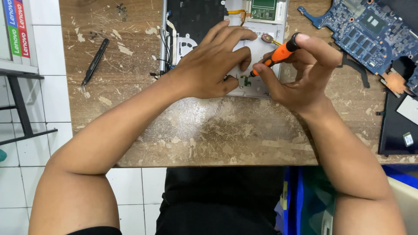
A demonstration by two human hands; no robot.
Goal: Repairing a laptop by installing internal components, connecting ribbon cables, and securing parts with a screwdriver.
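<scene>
An opened laptop shell (270, 26) lies on a worn wooden table (209, 130), its silver inner frame and small green boards exposed. My left hand (213, 65) rests flat on the shell's near part, fingers spread over it. My right hand (300, 74) grips an orange and black screwdriver (278, 54), tilted with its tip down at a small green part (245, 81) near the shell's front edge. The tip sits between my two hands.
A blue motherboard (370, 35) lies at the back right, with a black panel (398, 126) below it at the right edge. Black tweezers (95, 63) lie on the left of the table. White floor tiles and a black stand leg (19, 109) show at the left.
</scene>
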